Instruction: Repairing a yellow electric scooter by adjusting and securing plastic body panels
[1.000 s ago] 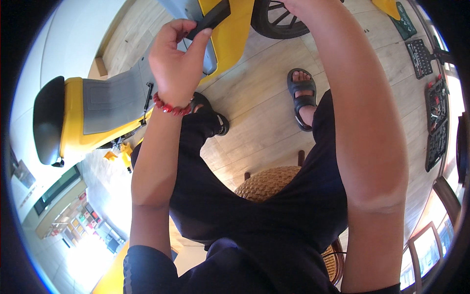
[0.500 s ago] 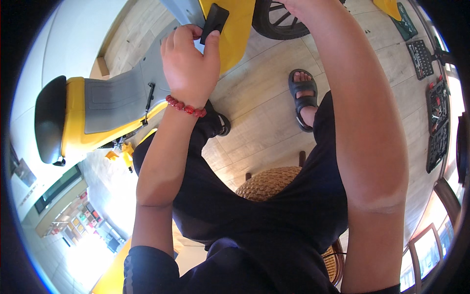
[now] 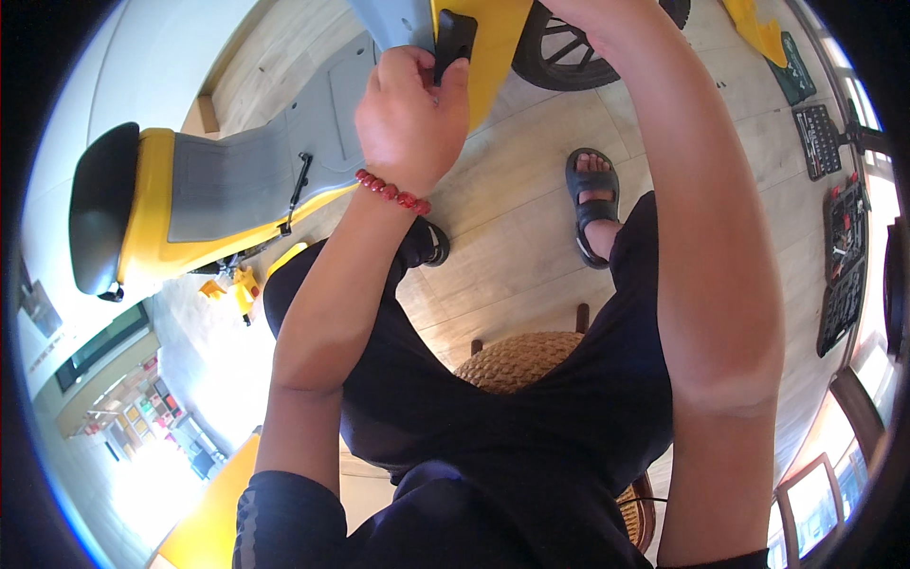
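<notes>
1. At 12 o'clock, the left hand pinches a black part between thumb and fingers, in front of a yellow panel.
2. Apart from it, toward 1 o'clock, the right hand is cut off; its grip cannot be told.
3. Near it, a spoked wheel.
4. Farther out: black seat, between 9 and 10; tool case, 3 o'clock.

Head-worn fisheye view faces downward from close above the wearer's lap, taking in the floor beyond.
</notes>
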A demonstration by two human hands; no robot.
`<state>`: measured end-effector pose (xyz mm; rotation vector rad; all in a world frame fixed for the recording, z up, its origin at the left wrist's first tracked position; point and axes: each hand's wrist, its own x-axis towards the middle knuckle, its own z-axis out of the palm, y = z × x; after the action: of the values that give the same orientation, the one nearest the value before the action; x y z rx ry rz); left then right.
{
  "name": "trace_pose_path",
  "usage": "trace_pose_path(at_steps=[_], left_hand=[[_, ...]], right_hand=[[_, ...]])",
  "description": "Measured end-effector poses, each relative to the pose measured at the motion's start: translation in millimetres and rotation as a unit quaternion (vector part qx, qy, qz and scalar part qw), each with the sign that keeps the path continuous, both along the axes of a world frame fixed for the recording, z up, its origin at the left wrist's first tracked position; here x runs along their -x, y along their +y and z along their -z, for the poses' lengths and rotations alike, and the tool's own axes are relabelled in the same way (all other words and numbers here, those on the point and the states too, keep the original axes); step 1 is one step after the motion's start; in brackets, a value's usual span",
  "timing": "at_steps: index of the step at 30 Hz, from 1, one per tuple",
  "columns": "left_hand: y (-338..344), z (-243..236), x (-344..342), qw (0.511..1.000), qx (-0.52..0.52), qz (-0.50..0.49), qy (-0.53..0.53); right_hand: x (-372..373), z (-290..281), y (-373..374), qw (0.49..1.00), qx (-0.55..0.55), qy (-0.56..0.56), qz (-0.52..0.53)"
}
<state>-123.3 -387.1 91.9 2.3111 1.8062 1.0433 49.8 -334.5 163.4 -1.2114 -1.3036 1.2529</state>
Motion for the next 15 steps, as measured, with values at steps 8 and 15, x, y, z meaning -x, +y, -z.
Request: trace_pose_path(at_steps=[8, 15], left_hand=[[-1.4, 2.7, -1.5, 1.000, -0.003, -0.027, 0.002], [7.8, -4.0, 12.3, 0.998, -0.049, 0.012, 0.041]], right_hand=[[-2.7, 20.7, 11.7, 0.997, 0.028, 0.070, -0.007], [9.0, -9.0, -3.0, 0.993, 0.091, -0.056, 0.060]])
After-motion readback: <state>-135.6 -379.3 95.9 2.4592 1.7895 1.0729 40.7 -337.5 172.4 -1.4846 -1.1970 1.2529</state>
